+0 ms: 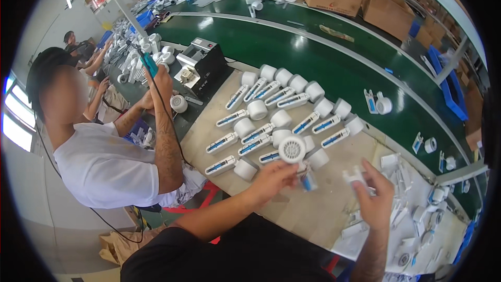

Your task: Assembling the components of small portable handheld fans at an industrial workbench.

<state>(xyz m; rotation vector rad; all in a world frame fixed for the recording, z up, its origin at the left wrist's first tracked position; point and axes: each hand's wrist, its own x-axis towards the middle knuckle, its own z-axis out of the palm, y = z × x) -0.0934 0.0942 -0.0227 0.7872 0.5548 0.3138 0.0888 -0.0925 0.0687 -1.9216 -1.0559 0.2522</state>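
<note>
The left hand grasps a white fan near its neck, above the table; the handle, blurred, shows something blue. The grip looks to be with the fingertips only, so the round head, if it is heavy, could turn and slip. The right hand pinches a small white piece, well apart from the fan; a loose pinch could let it fall among the loose parts nearby, where it would be hard to find. Just behind the held fan lie other fans in close rows, so a careless elbow or drop could knock them. Farther left, a co-worker's tool has a cable, which could catch an arm.
</note>
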